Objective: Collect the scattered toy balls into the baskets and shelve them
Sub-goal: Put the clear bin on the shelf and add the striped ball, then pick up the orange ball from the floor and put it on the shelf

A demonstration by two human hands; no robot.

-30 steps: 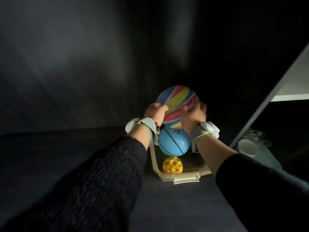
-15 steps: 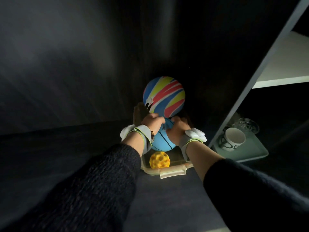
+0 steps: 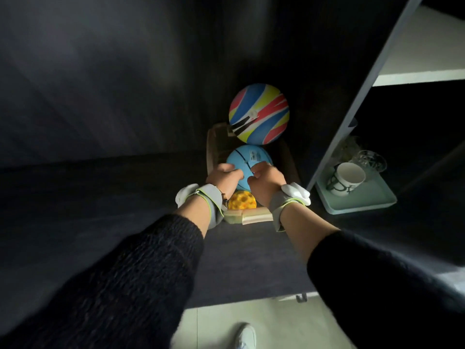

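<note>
Because the dark shelf [image 3: 125,197] is deep and dim, the basket [image 3: 256,217] set on it is the biggest thing to mind: its pale walls look thin and pliable, so I would take it by the folded near rim with both hands rather than by one side. Perched at its far end, the striped ball [image 3: 259,113] rides above the rim and looks light, smooth and ready to roll off at a nudge; two palms on opposite sides would suit it. Just below, the blue ball [image 3: 247,159] lies in the middle of the basket, and both hands are on it: the left hand [image 3: 224,176] curls its fingers on the lower left, the right hand [image 3: 266,183] on the lower right, so it is gripped between them. It looks rubbery, grippy and a little springy, safe to press down. Smallest, the yellow ball [image 3: 242,200], pitted with holes, rests at the near end between the two wrists; it seems feather-light, and a fingertip pinch should lift it
</note>
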